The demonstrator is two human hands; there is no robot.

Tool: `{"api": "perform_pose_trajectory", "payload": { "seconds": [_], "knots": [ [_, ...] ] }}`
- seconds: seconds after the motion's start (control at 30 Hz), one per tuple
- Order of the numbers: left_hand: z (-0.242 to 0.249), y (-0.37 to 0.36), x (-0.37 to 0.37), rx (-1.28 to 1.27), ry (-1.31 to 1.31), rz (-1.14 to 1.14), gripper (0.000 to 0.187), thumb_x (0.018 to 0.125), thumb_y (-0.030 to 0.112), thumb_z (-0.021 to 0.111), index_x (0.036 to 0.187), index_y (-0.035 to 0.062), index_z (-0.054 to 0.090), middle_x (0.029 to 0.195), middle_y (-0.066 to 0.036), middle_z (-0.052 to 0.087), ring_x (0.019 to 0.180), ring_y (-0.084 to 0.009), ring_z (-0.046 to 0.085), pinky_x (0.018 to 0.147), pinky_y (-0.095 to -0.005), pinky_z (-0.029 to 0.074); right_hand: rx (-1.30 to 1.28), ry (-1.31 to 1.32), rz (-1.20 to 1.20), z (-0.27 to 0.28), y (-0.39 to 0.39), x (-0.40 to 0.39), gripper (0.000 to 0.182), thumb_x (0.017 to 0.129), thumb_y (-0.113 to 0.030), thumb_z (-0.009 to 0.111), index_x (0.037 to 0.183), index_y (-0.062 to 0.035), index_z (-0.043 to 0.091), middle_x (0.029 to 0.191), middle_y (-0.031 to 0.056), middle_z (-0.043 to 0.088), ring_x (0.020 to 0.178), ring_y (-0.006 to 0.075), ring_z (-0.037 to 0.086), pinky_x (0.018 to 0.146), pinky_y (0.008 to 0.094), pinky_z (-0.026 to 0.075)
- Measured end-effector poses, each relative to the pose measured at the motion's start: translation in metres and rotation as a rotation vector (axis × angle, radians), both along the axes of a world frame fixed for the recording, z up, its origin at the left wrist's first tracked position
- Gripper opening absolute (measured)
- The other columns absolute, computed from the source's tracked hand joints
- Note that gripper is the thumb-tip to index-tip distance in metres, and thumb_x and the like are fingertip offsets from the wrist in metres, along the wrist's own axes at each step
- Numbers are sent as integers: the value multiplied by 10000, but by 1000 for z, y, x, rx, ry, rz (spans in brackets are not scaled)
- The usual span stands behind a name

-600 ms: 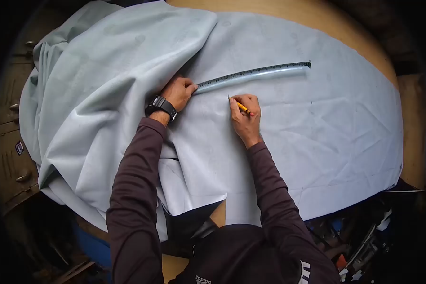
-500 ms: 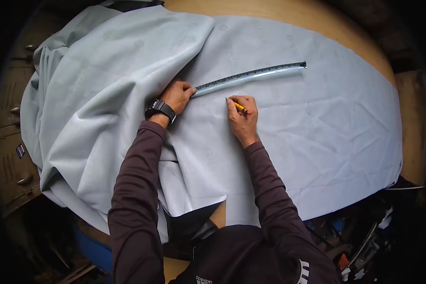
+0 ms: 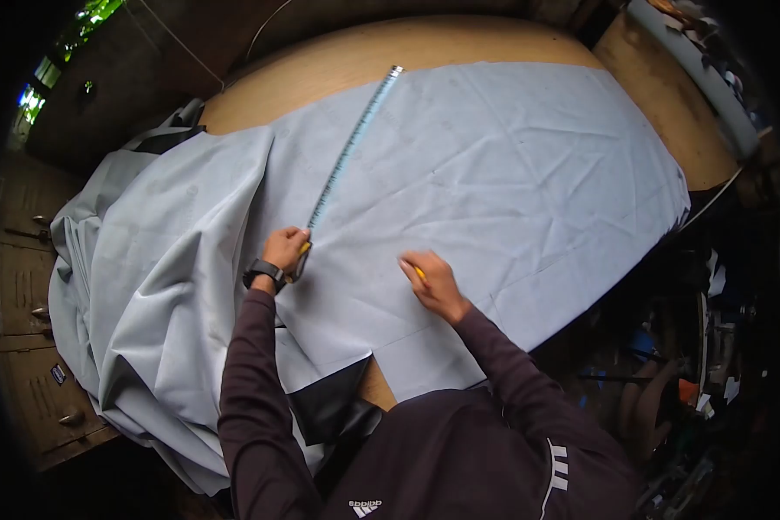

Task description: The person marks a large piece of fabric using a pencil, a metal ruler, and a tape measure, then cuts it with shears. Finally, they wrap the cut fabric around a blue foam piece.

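"Two things held?"
"Yes: left hand (image 3: 279, 251), fingers closed on the tape (image 3: 348, 154), its strip running out past their tips; right hand (image 3: 435, 284), fingers pinching the pencil (image 3: 420, 273)."
"And the cloth (image 3: 529, 191)?"
"Beneath both, spreading out beyond the fingers."

The sheet (image 3: 381, 286) is pale gray, the desk (image 3: 321, 68) tan, the pencil (image 3: 420, 273) yellow; 3 white stripes mark the dark sleeve (image 3: 511, 373).

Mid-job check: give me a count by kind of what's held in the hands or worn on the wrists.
Tape measure: 1, in the left hand
Pencil: 1, in the right hand
Watch: 1
Total: 3
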State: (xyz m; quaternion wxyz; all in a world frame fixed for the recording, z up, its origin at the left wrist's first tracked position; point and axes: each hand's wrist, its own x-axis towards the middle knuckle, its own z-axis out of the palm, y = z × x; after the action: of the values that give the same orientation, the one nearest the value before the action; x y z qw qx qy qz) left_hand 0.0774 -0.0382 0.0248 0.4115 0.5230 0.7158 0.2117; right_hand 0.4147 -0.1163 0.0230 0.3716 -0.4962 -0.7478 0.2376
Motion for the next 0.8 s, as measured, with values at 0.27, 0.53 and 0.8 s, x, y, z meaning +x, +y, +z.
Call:
{"api": "perform_pose_trajectory", "payload": {
  "seconds": [0.27, 0.53, 0.8],
  "knots": [
    [42, -119, 183, -149, -307, -448, 317, 1017, 316, 668, 1034, 15, 765, 764, -14, 695, 686, -93, 614, 641, -284, 509, -627, 601, -519, -1, -182, 172, 319, 1083, -277, 539, 1206, -6, 657, 1014, 94, 739, 976, 178, 689, 888, 318, 531],
    [-35, -208, 295, -140, -249, -541, 389, 997, 369, 644, 964, -4, 752, 842, -220, 696, 821, -350, 668, 763, -435, 516, -460, 920, -730, -12, -120, 315, 426, 1106, -406, 482, 1252, -23, 598, 1038, 167, 757, 915, 233, 731, 872, 359, 572],
    [-20, -177, 399, -393, -249, -375, 435, 1039, 368, 594, 834, 5, 720, 649, -110, 613, 616, -180, 575, 609, -369, 464, -330, 591, -559, -58, -40, 477, 205, 1071, -205, 571, 1113, -12, 624, 878, 89, 746, 837, 130, 685, 822, 293, 529]
  ]
}}
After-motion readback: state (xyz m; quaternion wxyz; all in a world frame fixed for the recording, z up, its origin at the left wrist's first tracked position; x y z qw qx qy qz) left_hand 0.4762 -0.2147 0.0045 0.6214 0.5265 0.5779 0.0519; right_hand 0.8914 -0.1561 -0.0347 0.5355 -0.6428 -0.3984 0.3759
